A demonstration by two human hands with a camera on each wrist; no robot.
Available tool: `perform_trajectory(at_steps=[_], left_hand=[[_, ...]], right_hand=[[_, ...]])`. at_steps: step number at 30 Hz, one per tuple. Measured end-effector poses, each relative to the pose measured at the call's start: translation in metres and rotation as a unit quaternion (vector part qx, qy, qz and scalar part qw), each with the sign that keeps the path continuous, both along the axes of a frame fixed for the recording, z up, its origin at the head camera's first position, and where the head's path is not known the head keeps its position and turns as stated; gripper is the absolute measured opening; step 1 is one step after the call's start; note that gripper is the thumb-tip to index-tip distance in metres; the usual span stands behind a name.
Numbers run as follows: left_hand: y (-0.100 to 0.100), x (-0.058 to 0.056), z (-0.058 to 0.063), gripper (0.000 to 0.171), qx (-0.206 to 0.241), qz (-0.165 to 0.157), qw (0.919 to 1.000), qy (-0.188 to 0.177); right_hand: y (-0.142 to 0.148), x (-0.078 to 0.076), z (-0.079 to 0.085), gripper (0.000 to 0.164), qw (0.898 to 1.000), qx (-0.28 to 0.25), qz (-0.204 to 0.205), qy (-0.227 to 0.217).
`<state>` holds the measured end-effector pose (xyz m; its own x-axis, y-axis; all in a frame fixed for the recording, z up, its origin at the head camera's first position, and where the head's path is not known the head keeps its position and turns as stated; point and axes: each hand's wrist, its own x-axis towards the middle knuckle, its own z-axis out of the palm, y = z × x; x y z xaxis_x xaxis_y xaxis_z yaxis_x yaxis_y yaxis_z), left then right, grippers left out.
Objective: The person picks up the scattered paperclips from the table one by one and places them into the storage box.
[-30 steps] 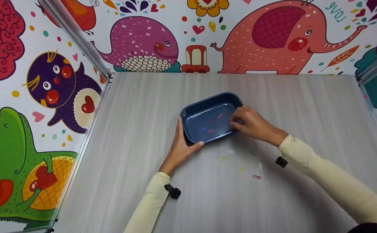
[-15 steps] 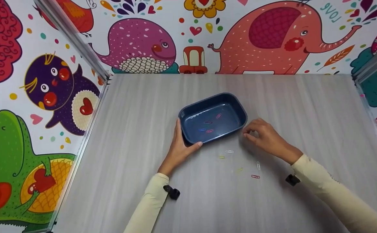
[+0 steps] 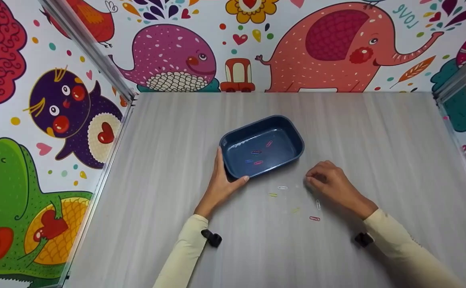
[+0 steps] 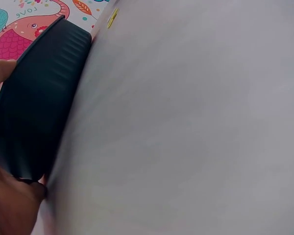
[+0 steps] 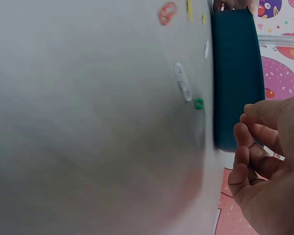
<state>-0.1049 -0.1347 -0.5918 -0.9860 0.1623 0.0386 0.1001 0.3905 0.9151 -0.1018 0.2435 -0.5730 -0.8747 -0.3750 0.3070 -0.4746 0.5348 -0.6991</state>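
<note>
A dark blue tray (image 3: 263, 170) stands on the tabletop with several paper clips inside, among them a pink paper clip (image 3: 269, 143). My left hand (image 3: 221, 182) grips its near left corner, thumb on the near rim. Loosely curled, my right hand (image 3: 333, 182) hovers just off the tray's right end. In the right wrist view its thumb and index tips nearly meet, and I see nothing between them. A green paper clip (image 5: 199, 103) lies close to that hand, beside a white paper clip (image 5: 183, 82). The head view hides the green one behind the hand.
Nearer me lie another white paper clip (image 3: 282, 187), two yellow ones, including a far yellow paper clip (image 3: 273, 195), and a red paper clip (image 3: 314, 219). Patterned panels (image 3: 177, 56) border the table at the back and sides.
My right hand has drawn back from over the tray's right rim, to the right and nearer me, over the spot where the green clip lies. The left hand keeps its grip on the tray.
</note>
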Motion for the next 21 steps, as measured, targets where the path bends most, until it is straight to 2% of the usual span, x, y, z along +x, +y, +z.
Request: perform_trajectory(at_steps=[8, 21], left_hand=[[-0.002, 0.001, 0.002, 0.137, -0.001, -0.005, 0.9997, -0.022], [-0.001, -0.001, -0.001, 0.138, 0.006, 0.002, 0.9999, -0.009]], right_hand=[[0.009, 0.014, -0.012, 0.018, 0.999, -0.027, -0.019, -0.013], [0.017, 0.022, -0.021, 0.020, 0.999, -0.040, -0.033, -0.008]])
